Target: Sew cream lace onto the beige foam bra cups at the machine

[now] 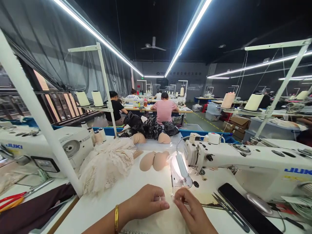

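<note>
My left hand [148, 201], with a gold bracelet [116, 218] at the wrist, is at the bottom centre, its fingers curled and thumb near the fingertips. Just to its right, my right hand [190, 208] has thumb and forefinger pinched near a small clear piece, too small to name. The hands are apart. Pale sheer fabric [165, 222] lies below and between them. Ahead are the lit needle area of a white sewing machine [224, 156] and joined beige cups [154, 161] on the white table [133, 182]. What either hand grips cannot be made out.
Cream lace [107, 162] is heaped at the left. On the right lie tweezers [231, 213], a black phone [248, 208] and a computer mouse [258, 204]. A second machine [46, 146] and red-handled scissors [14, 200] are at far left. People sit at machines ahead.
</note>
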